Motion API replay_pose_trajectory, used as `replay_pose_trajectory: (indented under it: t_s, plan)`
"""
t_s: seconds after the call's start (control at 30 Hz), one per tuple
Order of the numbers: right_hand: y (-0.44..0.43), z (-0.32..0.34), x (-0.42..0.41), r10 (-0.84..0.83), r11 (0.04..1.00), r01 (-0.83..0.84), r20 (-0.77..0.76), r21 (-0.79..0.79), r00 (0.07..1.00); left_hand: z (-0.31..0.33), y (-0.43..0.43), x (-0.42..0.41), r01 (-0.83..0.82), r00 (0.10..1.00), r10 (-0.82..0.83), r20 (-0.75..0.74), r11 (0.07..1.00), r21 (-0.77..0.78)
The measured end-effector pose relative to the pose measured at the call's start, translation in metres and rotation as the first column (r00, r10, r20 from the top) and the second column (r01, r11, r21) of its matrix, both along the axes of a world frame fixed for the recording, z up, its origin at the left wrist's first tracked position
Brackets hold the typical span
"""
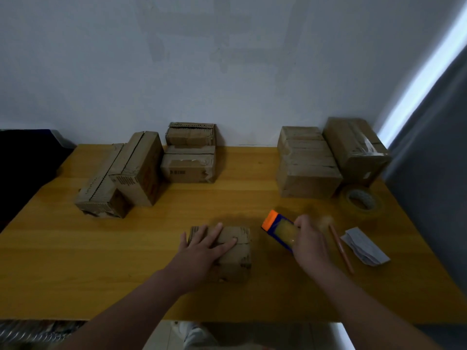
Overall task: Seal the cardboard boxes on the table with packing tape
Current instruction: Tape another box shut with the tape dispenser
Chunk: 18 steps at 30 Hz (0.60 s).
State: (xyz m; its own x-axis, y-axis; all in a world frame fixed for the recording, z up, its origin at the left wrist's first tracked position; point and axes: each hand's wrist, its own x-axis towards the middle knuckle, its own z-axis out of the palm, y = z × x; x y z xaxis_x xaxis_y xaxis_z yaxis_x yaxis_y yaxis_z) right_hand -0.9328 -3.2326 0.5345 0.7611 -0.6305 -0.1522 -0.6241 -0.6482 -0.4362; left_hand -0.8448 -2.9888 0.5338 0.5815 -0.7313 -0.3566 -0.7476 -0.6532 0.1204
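A small cardboard box sits on the wooden table near the front edge. My left hand lies flat on its top with the fingers spread. To the right of the box, my right hand grips a blue tape dispenser with an orange end, raised a little above the table. A loose roll of packing tape lies at the right, in front of the far boxes.
Two long boxes lie at the back left, two stacked boxes at the back middle, and two larger ones at the back right by a grey curtain. A pencil and folded paper lie right of my right hand.
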Motion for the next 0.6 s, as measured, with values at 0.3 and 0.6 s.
replay_pose_trajectory:
  t_s: [0.3, 0.6]
  plan:
    - [0.009, 0.048, 0.017, -0.176, 0.844, -0.077, 0.409, 0.531, 0.895, 0.002, 0.010, 0.016, 0.084, 0.996, -0.087, -0.037, 0.994, -0.071]
    - [0.029, 0.063, 0.021, 0.076, 0.734, -0.381, 0.490, 0.562, 0.869, -0.002, 0.018, 0.015, 0.049, 0.999, -0.050, 0.002, 0.976, -0.211]
